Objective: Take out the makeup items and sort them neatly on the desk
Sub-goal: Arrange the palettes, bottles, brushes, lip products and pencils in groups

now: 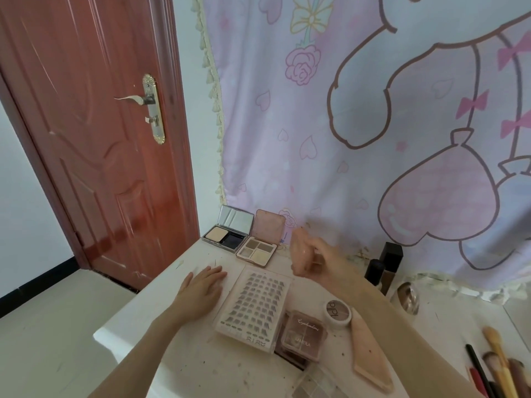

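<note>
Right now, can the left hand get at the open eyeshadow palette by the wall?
Probably yes. The left hand lies flat on the desk, and the open eyeshadow palette sits just beyond it with bare desk between.

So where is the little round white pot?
In the head view, the round white pot sits on the desk under the right forearm, beside the closed pink eyeshadow box, right of the lash tray.

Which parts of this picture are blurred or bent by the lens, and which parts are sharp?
Head view: the right hand and the peach item it grips are smeared by motion blur; the left hand, flat on the desk, and the lash tray are fairly sharp; the wide lens bows the door and its frame; soft, even light, faint shadows.
</note>
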A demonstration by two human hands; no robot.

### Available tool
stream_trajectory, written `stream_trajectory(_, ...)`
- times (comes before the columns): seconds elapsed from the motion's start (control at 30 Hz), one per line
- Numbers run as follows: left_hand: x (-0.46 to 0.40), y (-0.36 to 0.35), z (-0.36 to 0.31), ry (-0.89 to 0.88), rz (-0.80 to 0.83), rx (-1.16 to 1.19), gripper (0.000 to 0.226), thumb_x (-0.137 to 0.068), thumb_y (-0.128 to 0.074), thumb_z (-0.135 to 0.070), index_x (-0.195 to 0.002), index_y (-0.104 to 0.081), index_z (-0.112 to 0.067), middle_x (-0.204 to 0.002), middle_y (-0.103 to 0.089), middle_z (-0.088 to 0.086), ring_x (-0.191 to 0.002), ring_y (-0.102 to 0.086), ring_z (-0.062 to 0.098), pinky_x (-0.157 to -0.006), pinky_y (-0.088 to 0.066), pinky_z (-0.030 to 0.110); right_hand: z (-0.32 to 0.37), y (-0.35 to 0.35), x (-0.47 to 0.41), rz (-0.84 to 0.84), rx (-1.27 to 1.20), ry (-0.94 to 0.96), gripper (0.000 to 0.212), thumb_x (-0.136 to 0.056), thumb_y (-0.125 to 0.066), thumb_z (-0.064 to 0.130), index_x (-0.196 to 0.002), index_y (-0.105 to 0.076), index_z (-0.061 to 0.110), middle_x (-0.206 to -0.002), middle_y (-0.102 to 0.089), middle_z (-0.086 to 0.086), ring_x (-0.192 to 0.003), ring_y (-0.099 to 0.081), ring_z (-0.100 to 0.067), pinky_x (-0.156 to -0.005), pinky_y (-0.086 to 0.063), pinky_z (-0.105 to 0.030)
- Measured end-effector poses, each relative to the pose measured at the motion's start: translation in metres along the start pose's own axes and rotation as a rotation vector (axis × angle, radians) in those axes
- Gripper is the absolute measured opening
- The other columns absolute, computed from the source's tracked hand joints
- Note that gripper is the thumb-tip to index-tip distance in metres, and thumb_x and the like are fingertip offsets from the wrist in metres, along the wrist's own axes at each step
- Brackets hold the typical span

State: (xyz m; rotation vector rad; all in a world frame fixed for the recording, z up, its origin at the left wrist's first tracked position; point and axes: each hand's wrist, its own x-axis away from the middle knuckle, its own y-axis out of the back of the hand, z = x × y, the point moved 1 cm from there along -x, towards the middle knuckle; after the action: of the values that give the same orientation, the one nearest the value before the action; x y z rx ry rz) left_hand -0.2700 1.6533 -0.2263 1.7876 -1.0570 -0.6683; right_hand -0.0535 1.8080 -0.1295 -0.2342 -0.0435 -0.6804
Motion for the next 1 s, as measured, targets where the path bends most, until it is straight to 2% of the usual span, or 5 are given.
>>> stream_trajectory(0.2,0.012,0.043,-0.066,-0.189,-0.145,0.469,0.055,-0.086,-0.058,-0.04,-0.135,-0.032,-0.038,-0.139,-0.035,-0.018,-0.121,-0.034,-0.007,-0.097,-0.025,0.009,0.001,-0.005,0.013,0.046,-0.346,-0.19,0.063,-0.067,-0.07,0.04,-0.119,-0.058,0.007,-0.107,-0.055,-0.019,-0.084,-0.063,-0.034,-0.066,-0.057,-0.041)
stream_trajectory(0.43,0.024,0.061,-0.138,-0.553,-0.056,0.286,0.091,-0.067,-0.077,-0.046,-0.138,-0.02,-0.045,-0.142,-0.021,-0.03,-0.131,-0.015,-0.015,-0.105,-0.011,0.003,0.003,-0.011,0.022,0.114,-0.135,-0.2,0.067,-0.063,-0.068,0.061,-0.108,-0.067,0.012,-0.1,-0.06,-0.019,-0.08,-0.065,-0.029,-0.065,-0.056,-0.034)
stream_trajectory(0.57,0.025,0.06,-0.145,-0.55,-0.143,0.242,0.083,-0.068,-0.077,-0.046,-0.131,-0.023,-0.05,-0.13,-0.02,-0.04,-0.119,-0.012,-0.025,-0.1,-0.006,-0.001,0.006,-0.007,0.027,0.148,-0.073,-0.18,0.075,-0.061,-0.063,0.067,-0.11,-0.065,0.011,-0.091,-0.06,-0.015,-0.071,-0.062,-0.024,-0.062,-0.054,-0.033)
stream_trajectory(0.7,0.026,0.063,-0.148,-0.463,-0.192,0.445,0.076,-0.065,-0.073,-0.053,-0.131,-0.038,-0.039,-0.129,-0.046,-0.02,-0.123,-0.039,0.003,-0.104,-0.032,0.026,0.011,-0.005,0.033,0.212,-0.019,-0.089,0.064,-0.072,-0.056,0.061,-0.114,-0.065,0.013,-0.098,-0.063,-0.009,-0.084,-0.06,-0.018,-0.075,-0.052,-0.03)
stream_trajectory(1.0,0.025,0.066,-0.149,-0.432,-0.168,0.464,0.078,-0.066,-0.079,-0.043,-0.131,-0.036,-0.039,-0.124,-0.046,-0.02,-0.114,-0.044,-0.001,-0.096,-0.036,0.021,0.017,-0.009,0.034,0.189,-0.068,-0.087,0.053,-0.069,-0.064,0.055,-0.107,-0.067,0.019,-0.097,-0.069,-0.015,-0.085,-0.066,-0.023,-0.075,-0.054,-0.031)
